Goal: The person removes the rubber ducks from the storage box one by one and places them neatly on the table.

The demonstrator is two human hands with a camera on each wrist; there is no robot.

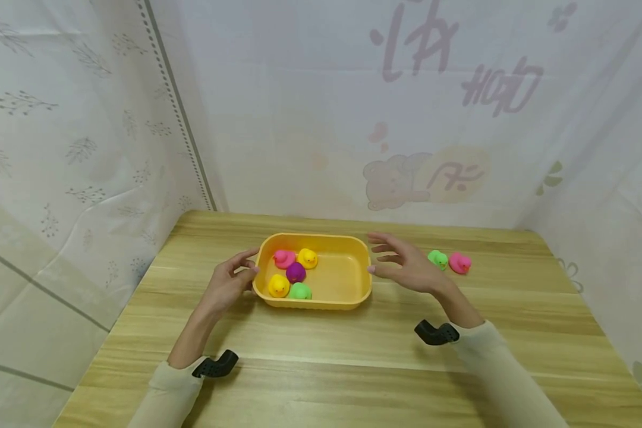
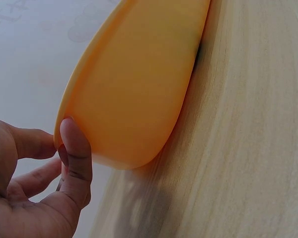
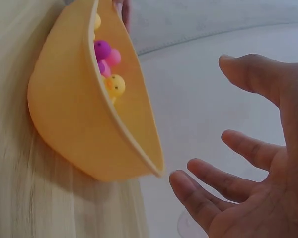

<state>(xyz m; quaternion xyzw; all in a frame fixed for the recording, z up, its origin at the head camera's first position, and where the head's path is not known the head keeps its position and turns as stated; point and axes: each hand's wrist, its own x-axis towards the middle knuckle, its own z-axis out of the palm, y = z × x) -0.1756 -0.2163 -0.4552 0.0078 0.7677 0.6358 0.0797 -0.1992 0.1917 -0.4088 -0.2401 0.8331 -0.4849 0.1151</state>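
Observation:
A yellow plastic tub (image 1: 345, 276) sits on the wooden table. Grouped in its left half are toy ducks: a pink duck (image 1: 284, 258), a purple duck (image 1: 296, 273), a green duck (image 1: 300, 291) and two yellow ones, the back yellow duck (image 1: 308, 258) and the front yellow duck (image 1: 279, 286). My left hand (image 1: 227, 282) pinches the tub's left end at the rim, its thumb (image 2: 75, 144) against the wall in the left wrist view. Beside the right end, my right hand (image 1: 409, 267) has its fingers spread and holds nothing; the right wrist view shows a gap to the tub.
Right of my right hand, another green duck (image 1: 437, 259) and another pink duck (image 1: 460, 263) stand side by side on the table (image 1: 321, 368). Printed white cloth (image 1: 278, 119) hangs behind the table and along both sides. A black curved piece is at each wrist.

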